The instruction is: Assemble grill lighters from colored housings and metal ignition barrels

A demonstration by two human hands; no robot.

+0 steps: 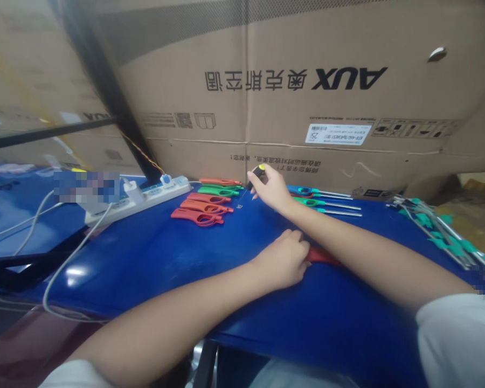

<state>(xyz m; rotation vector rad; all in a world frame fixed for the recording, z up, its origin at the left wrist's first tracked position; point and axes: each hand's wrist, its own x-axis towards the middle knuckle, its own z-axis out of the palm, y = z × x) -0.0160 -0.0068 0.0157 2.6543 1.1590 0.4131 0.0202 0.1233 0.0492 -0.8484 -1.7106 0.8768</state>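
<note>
My right hand (270, 188) is closed around a black screwdriver (257, 172) with a yellow end; its thin shaft points down toward the blue table. Nearer to me, my left hand (286, 260) rests low over the table with its fingers curled on a red lighter handle (323, 256), partly hidden by my right forearm. Left of the screwdriver lie several orange-red lighter handles (198, 216) and green ones (218, 191). Beyond my right wrist are assembled lighters with metal rods (339, 205), blue and green at the grip.
A white power strip (145, 199) with plugs and cables lies on the left of the blue table (153, 258). Metal rods with green parts (444, 231) are piled at the right edge. A large cardboard box (267, 118) stands right behind the table.
</note>
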